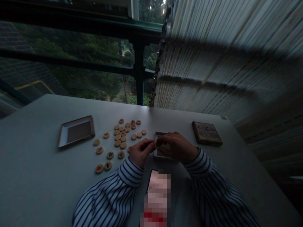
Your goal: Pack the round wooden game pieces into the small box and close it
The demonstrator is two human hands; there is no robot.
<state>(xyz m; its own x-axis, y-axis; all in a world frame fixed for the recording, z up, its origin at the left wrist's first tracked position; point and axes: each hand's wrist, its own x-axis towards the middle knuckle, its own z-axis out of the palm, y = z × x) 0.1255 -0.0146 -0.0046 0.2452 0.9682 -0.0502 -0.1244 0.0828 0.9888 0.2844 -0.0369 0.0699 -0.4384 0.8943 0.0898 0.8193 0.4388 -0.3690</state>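
My left hand (141, 152) and my right hand (177, 146) meet over a small open box (159, 155). Pinched between the fingertips of both is a small pale xiangqi piece (155, 144), mostly covered by the fingers. The right hand hides much of the box beneath it. Loose round wooden xiangqi pieces (117, 137) lie to the left of my hands, several with red characters and a few with black ones; others show plain faces. One marked piece (129, 149) is partly behind my left hand.
A shallow lidless tray (94, 135) sits at the left of the white table (42, 164). On the right lies a closed printed box (207, 133). A lit phone (156, 186), partly blurred out, is between my forearms. Window bars and a curtain stand beyond the table.
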